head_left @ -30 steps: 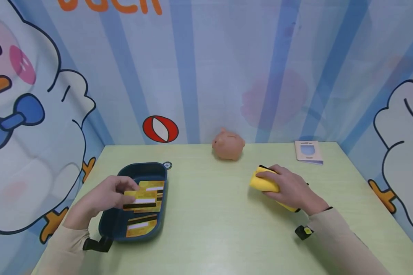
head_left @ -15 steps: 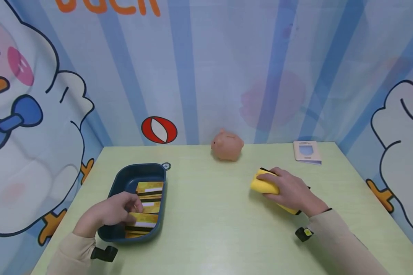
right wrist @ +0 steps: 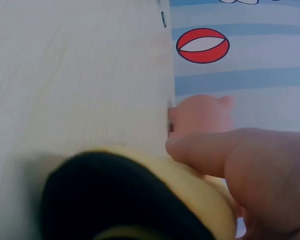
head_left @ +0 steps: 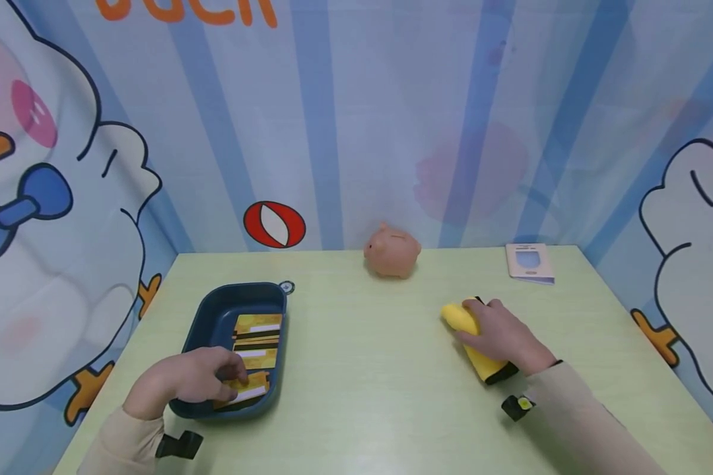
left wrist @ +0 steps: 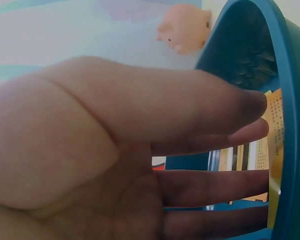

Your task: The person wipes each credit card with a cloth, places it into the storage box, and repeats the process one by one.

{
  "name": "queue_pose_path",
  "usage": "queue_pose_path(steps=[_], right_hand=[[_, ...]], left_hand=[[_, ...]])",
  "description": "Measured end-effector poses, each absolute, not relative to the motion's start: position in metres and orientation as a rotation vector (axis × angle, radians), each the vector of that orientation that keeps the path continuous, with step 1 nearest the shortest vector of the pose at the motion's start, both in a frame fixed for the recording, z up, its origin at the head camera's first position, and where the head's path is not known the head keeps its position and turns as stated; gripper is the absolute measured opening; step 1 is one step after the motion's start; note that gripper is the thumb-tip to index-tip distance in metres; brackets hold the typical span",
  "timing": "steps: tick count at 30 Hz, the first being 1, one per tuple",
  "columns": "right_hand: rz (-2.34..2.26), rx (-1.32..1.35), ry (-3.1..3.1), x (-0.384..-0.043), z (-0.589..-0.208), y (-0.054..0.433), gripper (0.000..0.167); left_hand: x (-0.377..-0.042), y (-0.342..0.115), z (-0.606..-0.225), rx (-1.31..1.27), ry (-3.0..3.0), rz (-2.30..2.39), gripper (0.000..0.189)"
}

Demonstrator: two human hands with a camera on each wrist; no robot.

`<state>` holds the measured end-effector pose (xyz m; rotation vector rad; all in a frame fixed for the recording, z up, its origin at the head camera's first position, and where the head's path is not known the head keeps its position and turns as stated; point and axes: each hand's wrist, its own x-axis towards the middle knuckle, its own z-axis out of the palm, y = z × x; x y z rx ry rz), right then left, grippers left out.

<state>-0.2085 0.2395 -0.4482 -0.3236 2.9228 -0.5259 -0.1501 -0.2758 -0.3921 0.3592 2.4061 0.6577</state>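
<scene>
In the head view my left hand (head_left: 204,376) reaches into a dark blue oval tray (head_left: 226,293). Its thumb and fingertips touch the left edge of a slightly tilted yellow card (head_left: 255,380) at the near end. Those fingers look fairly straight and apart in the left wrist view, by the card's (left wrist: 275,120) edge. More yellow cards (head_left: 258,321) with black and white strips lie farther back in the tray. My right hand (head_left: 505,336) grips a yellow pouch (head_left: 480,353) with a black end, thumb on its left side. The pouch's dark end (right wrist: 105,200) fills the lower right wrist view.
A pink piggy bank (head_left: 392,252) stands at the table's back edge. Right of it lies a pale pink booklet (head_left: 530,262). A small round tag (head_left: 287,287) sits by the tray's far right corner. A printed curtain (head_left: 380,119) rises behind the table (head_left: 356,396).
My left hand has lowered a card to the tray's near end, and its fingers have loosened from it. My right hand has turned the yellow pouch, so its black near end shows.
</scene>
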Motion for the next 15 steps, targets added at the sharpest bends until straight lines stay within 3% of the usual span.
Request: queue_pose_path(steps=[6,15], right_hand=[[-0.559,-0.193,2.791,-0.201,-0.435,0.234,0.085],[-0.562,-0.212,2.793,-0.198,-0.407,0.239,0.101]], left_hand=[[-0.148,-0.273,-0.39,0.394,2.393,0.615,0.017],[-0.154,-0.27,-0.376,0.528,2.464,0.635,0.028]])
